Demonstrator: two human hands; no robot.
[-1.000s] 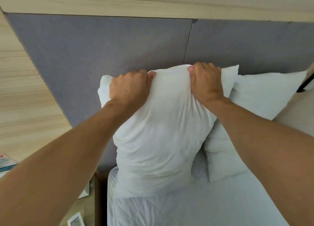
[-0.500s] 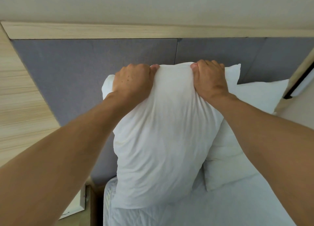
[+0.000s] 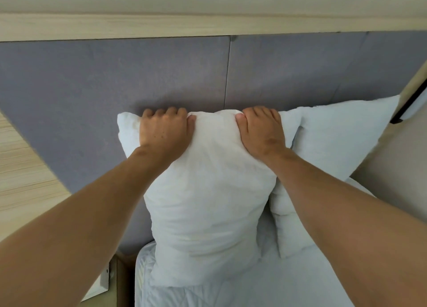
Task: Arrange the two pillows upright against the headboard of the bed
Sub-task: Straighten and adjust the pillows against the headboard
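Left hand (image 3: pixel 163 133) and right hand (image 3: pixel 262 131) both clutching soft, light left pillow (image 3: pixel 208 202) along its top edge, pressing against headboard (image 3: pixel 115 80); likely slumping without support.

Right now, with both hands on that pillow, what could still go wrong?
The held pillow stands near the left edge of the bed; once the left hand and right hand let go, it might slump sideways off it. Its right side also overlaps the second pillow, so pushing further could tip that one.
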